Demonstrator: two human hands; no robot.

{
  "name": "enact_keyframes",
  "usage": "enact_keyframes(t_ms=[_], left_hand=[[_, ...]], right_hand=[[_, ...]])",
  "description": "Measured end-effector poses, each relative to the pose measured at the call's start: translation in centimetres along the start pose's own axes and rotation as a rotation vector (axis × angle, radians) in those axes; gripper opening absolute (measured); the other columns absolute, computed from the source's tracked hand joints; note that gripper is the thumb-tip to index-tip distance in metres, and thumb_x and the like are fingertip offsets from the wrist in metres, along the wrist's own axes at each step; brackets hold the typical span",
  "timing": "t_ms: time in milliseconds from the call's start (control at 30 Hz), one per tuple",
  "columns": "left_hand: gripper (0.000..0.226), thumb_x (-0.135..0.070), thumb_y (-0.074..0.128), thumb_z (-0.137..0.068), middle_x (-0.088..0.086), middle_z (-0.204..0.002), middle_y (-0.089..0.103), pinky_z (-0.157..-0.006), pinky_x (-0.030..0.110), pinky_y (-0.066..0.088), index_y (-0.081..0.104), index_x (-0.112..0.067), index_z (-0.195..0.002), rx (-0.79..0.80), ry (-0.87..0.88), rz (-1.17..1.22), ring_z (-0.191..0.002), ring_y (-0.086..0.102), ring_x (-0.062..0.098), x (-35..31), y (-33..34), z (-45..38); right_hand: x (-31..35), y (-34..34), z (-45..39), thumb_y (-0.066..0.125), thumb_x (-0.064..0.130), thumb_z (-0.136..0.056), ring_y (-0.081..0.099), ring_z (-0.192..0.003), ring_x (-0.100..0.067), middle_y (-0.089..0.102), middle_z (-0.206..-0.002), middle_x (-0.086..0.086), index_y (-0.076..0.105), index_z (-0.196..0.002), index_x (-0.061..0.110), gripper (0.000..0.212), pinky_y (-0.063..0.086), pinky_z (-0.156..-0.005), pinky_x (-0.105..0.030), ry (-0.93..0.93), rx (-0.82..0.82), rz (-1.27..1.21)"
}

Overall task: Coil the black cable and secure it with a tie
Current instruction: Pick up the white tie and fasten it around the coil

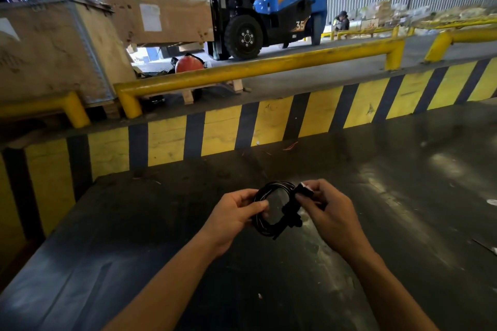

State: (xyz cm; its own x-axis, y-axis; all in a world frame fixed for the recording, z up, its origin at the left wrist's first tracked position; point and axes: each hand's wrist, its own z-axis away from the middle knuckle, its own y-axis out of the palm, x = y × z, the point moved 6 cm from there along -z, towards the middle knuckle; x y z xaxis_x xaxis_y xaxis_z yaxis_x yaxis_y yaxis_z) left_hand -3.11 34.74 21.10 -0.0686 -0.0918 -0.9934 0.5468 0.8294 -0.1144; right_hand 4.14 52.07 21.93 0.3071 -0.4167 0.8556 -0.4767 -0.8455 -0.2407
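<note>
The black cable [271, 229] is wound into a small round coil, held up above the dark floor between both hands. My left hand [233, 214] pinches the coil's left side, thumb on top. My right hand [326, 209] grips the coil's right side, where a black tie [303, 188] with a pale tip shows between the fingertips. A short black bundle of cable or plug hangs below the right fingers. How far the tie goes around the coil is hidden by the fingers.
A dark shiny floor [403, 196] lies below. Ahead rises a yellow-and-black striped dock edge [269, 121] with a yellow guard rail [255, 67]. Beyond it a blue forklift [269, 16] carries cardboard boxes [161, 19], with a person seated on it. A wooden crate [48, 48] stands at left.
</note>
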Motion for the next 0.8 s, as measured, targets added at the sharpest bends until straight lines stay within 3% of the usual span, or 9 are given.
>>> enact_keyframes(t_ms=[167,267,400,500,600,700,800], left_hand=[[0.021,-0.014,0.063,-0.086,-0.003,-0.089,0.07,-0.081,0.029,0.056,0.067,-0.02,-0.106,0.084,0.121,-0.405,-0.083,0.067,0.009,-1.2,0.7,0.3],[0.024,-0.017,0.064,-0.085,0.0,-0.098,0.07,-0.084,0.033,0.057,0.067,-0.021,-0.108,0.183,0.159,-0.51,-0.09,0.068,0.012,-1.9,1.9,0.7],[0.027,-0.017,0.063,-0.086,0.001,-0.106,0.068,-0.085,0.029,0.056,0.063,-0.022,-0.113,0.264,0.208,-0.567,-0.095,0.065,0.011,-3.1,2.8,1.1],[0.028,-0.016,0.061,-0.087,0.003,-0.107,0.068,-0.088,0.032,0.055,0.063,-0.019,-0.115,0.275,0.207,-0.55,-0.097,0.065,0.011,-3.4,2.7,1.0],[0.027,-0.013,0.061,-0.087,0.006,-0.107,0.069,-0.093,0.038,0.053,0.064,-0.016,-0.113,0.274,0.164,-0.501,-0.1,0.066,0.014,-2.9,2.3,0.6],[0.027,-0.013,0.062,-0.086,0.004,-0.108,0.069,-0.093,0.037,0.053,0.065,-0.017,-0.113,0.28,0.121,-0.464,-0.102,0.066,0.013,-2.3,2.5,0.6],[0.031,-0.013,0.066,-0.083,0.003,-0.108,0.07,-0.091,0.033,0.054,0.064,-0.019,-0.114,0.275,0.079,-0.419,-0.102,0.067,0.011,-2.0,2.7,0.5]], right_hand=[[1.9,-3.1,-1.8,0.064,0.016,-0.086,0.06,-0.061,-0.014,0.065,-0.07,-0.003,0.06,-0.086,0.016,0.003,0.044,-0.053,-0.018,-0.103,-0.154,0.167],[2.3,-3.1,-2.6,0.068,0.011,-0.082,0.057,-0.057,-0.006,0.06,-0.066,0.004,0.062,-0.083,0.013,0.007,0.041,-0.054,-0.005,-0.187,-0.131,0.298],[0.9,-1.7,-2.9,0.074,0.004,-0.076,0.058,-0.061,-0.003,0.063,-0.07,0.005,0.064,-0.08,0.017,0.017,0.043,-0.055,-0.008,-0.217,-0.006,0.421],[-0.2,-0.6,-2.7,0.075,0.011,-0.076,0.063,-0.063,-0.004,0.067,-0.07,0.006,0.064,-0.076,0.021,0.015,0.049,-0.059,-0.012,-0.111,0.131,0.222],[-1.3,0.7,-2.5,0.071,0.012,-0.079,0.068,-0.07,-0.017,0.072,-0.081,-0.01,0.068,-0.086,0.011,0.008,0.054,-0.067,-0.029,0.124,0.368,-0.074],[-2.1,1.6,-1.6,0.066,0.012,-0.082,0.064,-0.068,-0.015,0.07,-0.078,-0.01,0.067,-0.093,0.002,0.015,0.051,-0.064,-0.023,0.299,0.544,-0.268],[-2.3,1.7,-1.1,0.064,0.027,-0.078,0.057,-0.061,-0.013,0.065,-0.069,-0.004,0.065,-0.089,-0.004,0.033,0.044,-0.058,-0.019,0.392,0.568,-0.385]])
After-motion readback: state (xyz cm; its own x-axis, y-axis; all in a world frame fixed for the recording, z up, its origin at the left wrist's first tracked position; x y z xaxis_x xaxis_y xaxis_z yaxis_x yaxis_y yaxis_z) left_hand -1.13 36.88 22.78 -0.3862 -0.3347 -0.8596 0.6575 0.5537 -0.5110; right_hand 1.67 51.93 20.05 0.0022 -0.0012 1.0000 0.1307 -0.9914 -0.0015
